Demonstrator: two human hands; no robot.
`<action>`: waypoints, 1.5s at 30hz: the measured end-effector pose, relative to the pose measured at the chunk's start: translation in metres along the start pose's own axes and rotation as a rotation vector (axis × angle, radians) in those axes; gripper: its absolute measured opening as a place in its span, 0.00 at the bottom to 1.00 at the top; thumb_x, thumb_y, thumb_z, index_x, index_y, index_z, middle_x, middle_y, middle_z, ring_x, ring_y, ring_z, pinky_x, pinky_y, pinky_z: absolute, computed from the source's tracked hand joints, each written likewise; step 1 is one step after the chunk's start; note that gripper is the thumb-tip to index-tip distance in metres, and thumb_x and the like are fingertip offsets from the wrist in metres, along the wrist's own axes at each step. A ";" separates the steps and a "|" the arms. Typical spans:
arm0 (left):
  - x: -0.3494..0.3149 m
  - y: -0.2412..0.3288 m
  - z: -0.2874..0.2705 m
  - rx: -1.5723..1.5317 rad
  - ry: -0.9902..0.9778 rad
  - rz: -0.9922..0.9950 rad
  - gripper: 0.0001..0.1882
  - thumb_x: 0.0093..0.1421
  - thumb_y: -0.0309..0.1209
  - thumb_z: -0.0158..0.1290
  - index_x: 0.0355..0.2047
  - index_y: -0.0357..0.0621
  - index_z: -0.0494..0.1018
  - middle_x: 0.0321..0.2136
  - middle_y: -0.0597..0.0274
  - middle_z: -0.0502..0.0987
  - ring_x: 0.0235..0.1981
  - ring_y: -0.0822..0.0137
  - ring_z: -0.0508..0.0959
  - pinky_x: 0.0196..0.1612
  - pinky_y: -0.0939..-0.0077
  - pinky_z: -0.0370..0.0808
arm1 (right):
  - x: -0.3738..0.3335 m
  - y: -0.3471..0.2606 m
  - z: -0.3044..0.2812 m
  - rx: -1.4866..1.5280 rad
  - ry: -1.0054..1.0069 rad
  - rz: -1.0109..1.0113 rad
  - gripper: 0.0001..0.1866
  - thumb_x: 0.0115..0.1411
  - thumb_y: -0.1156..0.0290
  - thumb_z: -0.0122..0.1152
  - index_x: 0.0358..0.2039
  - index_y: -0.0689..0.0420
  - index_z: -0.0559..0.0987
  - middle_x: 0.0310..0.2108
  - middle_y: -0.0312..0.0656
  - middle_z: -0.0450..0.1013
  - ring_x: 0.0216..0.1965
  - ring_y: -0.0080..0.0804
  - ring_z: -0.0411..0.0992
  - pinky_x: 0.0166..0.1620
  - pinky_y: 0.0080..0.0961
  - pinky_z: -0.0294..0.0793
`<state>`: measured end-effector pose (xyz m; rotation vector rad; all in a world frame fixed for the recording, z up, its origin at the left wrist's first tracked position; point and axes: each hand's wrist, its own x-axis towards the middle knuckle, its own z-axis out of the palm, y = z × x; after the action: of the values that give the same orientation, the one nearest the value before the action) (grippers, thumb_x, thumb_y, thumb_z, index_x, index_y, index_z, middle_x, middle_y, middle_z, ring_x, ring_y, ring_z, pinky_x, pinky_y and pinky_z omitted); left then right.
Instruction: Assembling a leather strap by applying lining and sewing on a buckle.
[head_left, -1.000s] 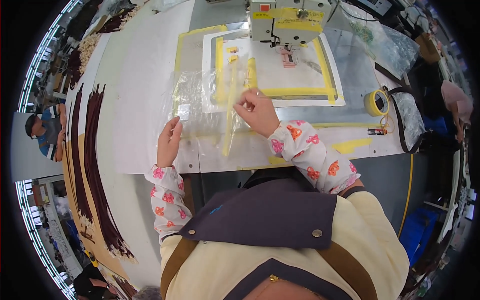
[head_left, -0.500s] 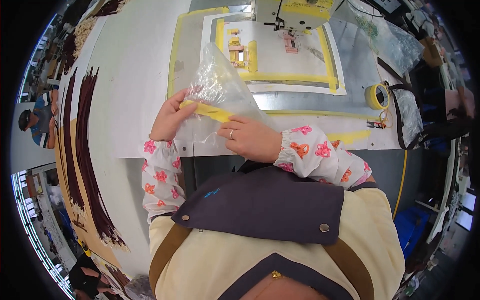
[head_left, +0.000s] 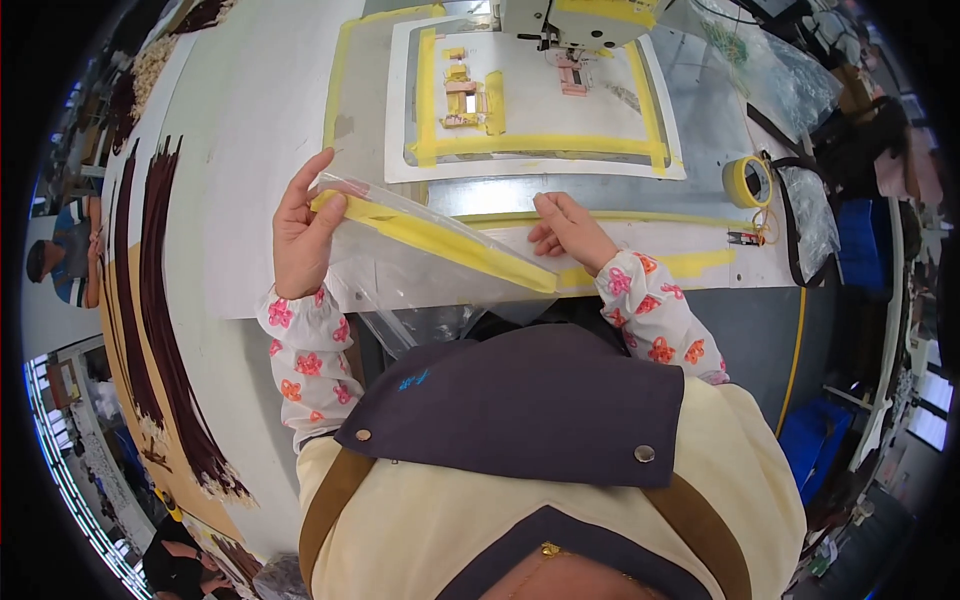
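My left hand (head_left: 303, 238) pinches the upper left end of a clear plastic sheet (head_left: 375, 272) between thumb and fingers. A strip of yellow tape (head_left: 440, 245) runs along the sheet's upper edge, slanting down to the right. The lower part of the plastic hangs over the table's front edge toward my lap. My right hand (head_left: 575, 232) is just above the tape's right end, apart from it, with loosely bent fingers and nothing visible in them.
A machine head (head_left: 570, 25) stands at the back over a white template (head_left: 530, 168) edged with yellow tape. To the right lie a yellow tape roll (head_left: 747, 183), small snips (head_left: 743, 238) and crumpled plastic (head_left: 805, 210). Dark red cords (head_left: 165, 290) lie at left.
The plastic has swung down from standing up over the template to hanging over the table edge. My right hand has let go of the tape strip and moved right.
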<state>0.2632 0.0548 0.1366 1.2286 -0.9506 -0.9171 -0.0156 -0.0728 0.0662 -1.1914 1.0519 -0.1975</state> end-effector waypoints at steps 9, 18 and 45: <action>-0.003 0.007 -0.021 0.090 0.037 -0.025 0.24 0.55 0.19 0.46 0.54 0.38 0.57 0.34 0.64 0.73 0.36 0.76 0.71 0.43 0.84 0.65 | -0.025 0.019 0.016 0.327 -0.657 0.489 0.27 0.61 0.49 0.34 0.52 0.56 0.60 0.32 0.50 0.73 0.23 0.29 0.74 0.26 0.16 0.73; 0.047 0.118 -0.060 0.047 0.085 0.582 0.25 0.52 0.13 0.44 0.52 0.37 0.59 0.44 0.52 0.68 0.43 0.64 0.71 0.50 0.73 0.65 | 0.008 -0.134 0.032 0.524 -0.207 -0.609 0.16 0.60 0.67 0.46 0.45 0.63 0.70 0.46 0.42 0.67 0.45 0.32 0.67 0.47 0.28 0.67; 0.128 -0.088 -0.027 0.481 -0.114 -0.100 0.30 0.47 0.18 0.41 0.54 0.43 0.59 0.41 0.63 0.72 0.17 0.79 0.67 0.23 0.85 0.67 | 0.112 -0.020 -0.029 0.253 0.362 -0.371 0.15 0.51 0.84 0.47 0.41 0.65 0.70 0.32 0.38 0.73 0.21 0.15 0.64 0.24 0.10 0.64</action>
<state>0.3279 -0.0657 0.0584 1.6538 -1.2572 -0.8695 0.0305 -0.1704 0.0208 -1.1334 1.0692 -0.8382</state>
